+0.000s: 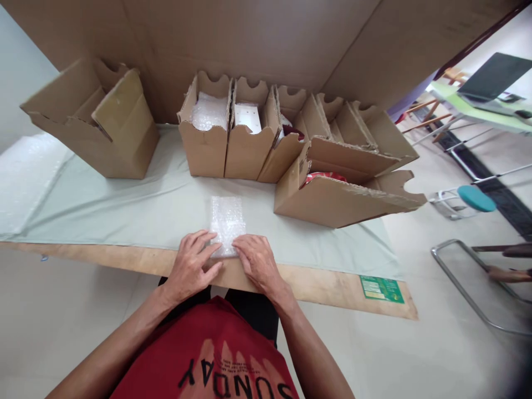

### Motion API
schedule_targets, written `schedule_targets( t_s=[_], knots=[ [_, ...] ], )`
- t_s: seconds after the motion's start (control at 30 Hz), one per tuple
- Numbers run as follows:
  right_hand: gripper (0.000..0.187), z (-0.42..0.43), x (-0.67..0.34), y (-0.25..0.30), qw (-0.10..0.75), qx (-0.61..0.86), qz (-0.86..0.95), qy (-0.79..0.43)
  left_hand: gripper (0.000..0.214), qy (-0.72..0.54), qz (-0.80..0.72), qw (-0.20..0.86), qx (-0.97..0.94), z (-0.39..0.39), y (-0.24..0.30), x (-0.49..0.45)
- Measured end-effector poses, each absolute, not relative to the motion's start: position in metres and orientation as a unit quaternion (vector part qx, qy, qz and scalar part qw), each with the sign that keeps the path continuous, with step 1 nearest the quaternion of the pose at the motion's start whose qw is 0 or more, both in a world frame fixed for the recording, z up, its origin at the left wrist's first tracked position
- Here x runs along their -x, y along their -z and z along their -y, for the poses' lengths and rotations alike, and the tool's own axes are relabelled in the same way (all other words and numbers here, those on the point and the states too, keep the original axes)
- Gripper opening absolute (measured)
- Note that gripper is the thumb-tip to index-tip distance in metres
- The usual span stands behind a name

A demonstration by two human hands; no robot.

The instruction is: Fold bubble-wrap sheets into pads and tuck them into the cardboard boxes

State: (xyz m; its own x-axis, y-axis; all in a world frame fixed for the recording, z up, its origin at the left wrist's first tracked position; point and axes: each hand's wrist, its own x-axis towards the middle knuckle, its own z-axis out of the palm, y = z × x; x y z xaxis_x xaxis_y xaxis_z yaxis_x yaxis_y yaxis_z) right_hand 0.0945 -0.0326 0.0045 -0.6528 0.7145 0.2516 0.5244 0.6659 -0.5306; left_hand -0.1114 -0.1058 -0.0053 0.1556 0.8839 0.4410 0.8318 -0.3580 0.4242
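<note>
A small sheet of clear bubble wrap (227, 217) lies flat on the pale green cloth near the table's front edge. Its near part looks doubled over. My left hand (194, 260) rests at its left side, fingers spread, fingertips touching the wrap. On the opposite side my right hand (256, 260) lies with its fingertips on the wrap's right edge, the fingers stretched out and fairly close together. Neither hand grips anything that I can see.
Several cardboard boxes stand along the back; one holds bubble wrap (209, 112), another a white item (247, 118). A slanted box (349, 199) with something red sits right, a larger carton (120, 138) left. Loose bubble wrap (25, 177) covers the far left. A stool (476, 198) stands beyond.
</note>
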Motion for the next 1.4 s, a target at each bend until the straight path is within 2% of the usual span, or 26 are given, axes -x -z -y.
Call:
schedule_targets(
  t_s=[0.07,0.2,0.4,0.6,0.8,0.9,1.07,1.13,1.3,1.4],
  knots=[
    [0.028,0.034,-0.098,-0.010,0.227,0.333,0.887,-0.226,0.027,-0.305,-0.561,0.039,-0.769,0.106,0.006,0.114],
    [0.042,0.035,-0.101,-0.010,0.200,0.317,0.902,-0.214,0.024,-0.292,-0.560,0.043,-0.774,0.103,0.008,0.115],
    [0.029,0.032,-0.094,-0.005,0.200,0.349,0.893,-0.200,0.023,-0.328,-0.563,0.053,-0.757,0.100,0.006,0.114],
    [0.025,0.030,-0.093,-0.013,0.256,0.372,0.854,-0.259,0.020,-0.392,-0.639,0.194,-0.632,0.102,0.001,0.113],
    [0.022,0.041,-0.094,-0.014,0.327,0.426,0.838,-0.100,0.030,-0.344,-0.708,0.237,-0.569,0.082,0.000,0.110],
    [0.019,0.049,-0.091,-0.014,0.289,0.394,0.869,-0.084,0.031,-0.322,-0.720,0.216,-0.576,0.070,0.000,0.108],
    [0.030,0.041,-0.082,-0.003,0.194,0.380,0.899,-0.103,0.037,-0.359,-0.721,0.197,-0.559,0.067,-0.002,0.108],
    [0.027,0.035,-0.082,0.000,0.210,0.399,0.883,-0.128,0.045,-0.412,-0.715,0.257,-0.503,0.075,-0.004,0.107],
    [0.024,0.037,-0.085,-0.010,0.288,0.446,0.795,-0.295,0.071,-0.540,-0.597,0.525,-0.275,0.095,-0.012,0.094],
    [0.023,0.047,-0.087,-0.016,0.294,0.438,0.730,-0.435,0.085,-0.569,-0.531,0.593,-0.206,0.095,-0.016,0.086]
  ],
)
